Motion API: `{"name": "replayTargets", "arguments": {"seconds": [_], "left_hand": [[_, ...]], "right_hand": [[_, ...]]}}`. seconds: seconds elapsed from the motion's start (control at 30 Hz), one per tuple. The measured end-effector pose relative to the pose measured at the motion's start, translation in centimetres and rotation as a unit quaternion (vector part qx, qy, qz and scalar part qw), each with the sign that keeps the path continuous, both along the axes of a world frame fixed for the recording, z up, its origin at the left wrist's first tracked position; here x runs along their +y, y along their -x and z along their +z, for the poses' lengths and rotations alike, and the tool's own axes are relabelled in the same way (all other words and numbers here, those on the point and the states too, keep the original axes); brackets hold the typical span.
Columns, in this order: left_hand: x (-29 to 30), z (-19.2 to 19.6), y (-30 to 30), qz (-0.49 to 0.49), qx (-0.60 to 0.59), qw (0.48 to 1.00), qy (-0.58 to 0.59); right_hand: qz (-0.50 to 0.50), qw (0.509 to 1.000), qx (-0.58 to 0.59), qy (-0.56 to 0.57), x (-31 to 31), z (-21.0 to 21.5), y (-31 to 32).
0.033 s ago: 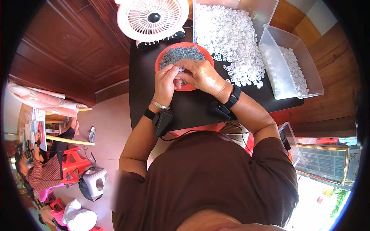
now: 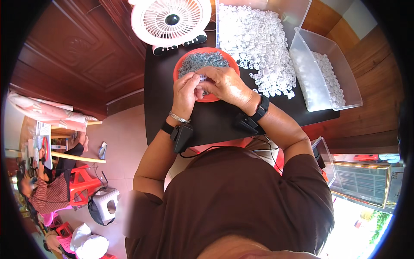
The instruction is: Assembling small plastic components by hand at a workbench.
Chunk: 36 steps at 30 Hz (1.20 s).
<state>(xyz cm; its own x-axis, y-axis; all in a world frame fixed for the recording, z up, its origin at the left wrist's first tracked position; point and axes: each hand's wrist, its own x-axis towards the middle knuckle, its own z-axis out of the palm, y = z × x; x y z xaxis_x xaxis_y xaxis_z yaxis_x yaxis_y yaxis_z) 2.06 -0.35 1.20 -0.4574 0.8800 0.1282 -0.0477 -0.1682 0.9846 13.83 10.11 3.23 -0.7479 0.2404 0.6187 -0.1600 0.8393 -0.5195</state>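
Observation:
A red bowl full of small grey metal pieces stands on the black table. Both my hands meet over the bowl's near rim. My left hand and my right hand pinch a small white plastic piece between their fingertips. Whether a grey piece is also held there is hidden by the fingers. Each wrist wears a black band with a small black device. To the right of the bowl lies a big heap of white plastic pieces.
A white table fan stands behind the bowl. A clear plastic box holding more white pieces sits at the table's right end. Left of the table are red plastic chairs, and another person sits at the far left.

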Motion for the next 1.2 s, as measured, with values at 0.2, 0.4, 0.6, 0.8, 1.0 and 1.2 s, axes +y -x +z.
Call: {"name": "replayTargets", "arguments": {"seconds": [0.2, 0.4, 0.6, 0.8, 1.0, 1.2], "left_hand": [[-0.2, -0.2, 0.1, -0.011, -0.016, 0.999, -0.025], [0.0, -0.3, 0.2, -0.011, -0.002, 1.000, -0.025], [0.3, -0.1, 0.1, 0.014, 0.008, 0.999, -0.050], [0.0, -0.4, 0.9, 0.046, 0.025, 0.996, -0.075], [0.4, -0.5, 0.6, 0.026, 0.043, 0.998, -0.049], [0.3, -0.6, 0.9, 0.034, 0.042, 0.998, -0.033]], "right_hand": [[-0.001, 1.000, 0.003, -0.006, -0.3, 0.0, 0.0], [-0.014, 0.999, 0.002, -0.031, -0.1, 0.0, 0.1], [-0.019, 0.998, 0.022, -0.058, 0.4, 0.4, 0.0], [-0.370, 0.905, 0.161, -0.133, 6.6, 7.2, -6.7], [-0.566, 0.755, 0.159, -0.289, 12.5, 8.1, -13.1], [-0.244, 0.950, -0.193, -0.038, 10.6, 2.6, -9.6]]}}
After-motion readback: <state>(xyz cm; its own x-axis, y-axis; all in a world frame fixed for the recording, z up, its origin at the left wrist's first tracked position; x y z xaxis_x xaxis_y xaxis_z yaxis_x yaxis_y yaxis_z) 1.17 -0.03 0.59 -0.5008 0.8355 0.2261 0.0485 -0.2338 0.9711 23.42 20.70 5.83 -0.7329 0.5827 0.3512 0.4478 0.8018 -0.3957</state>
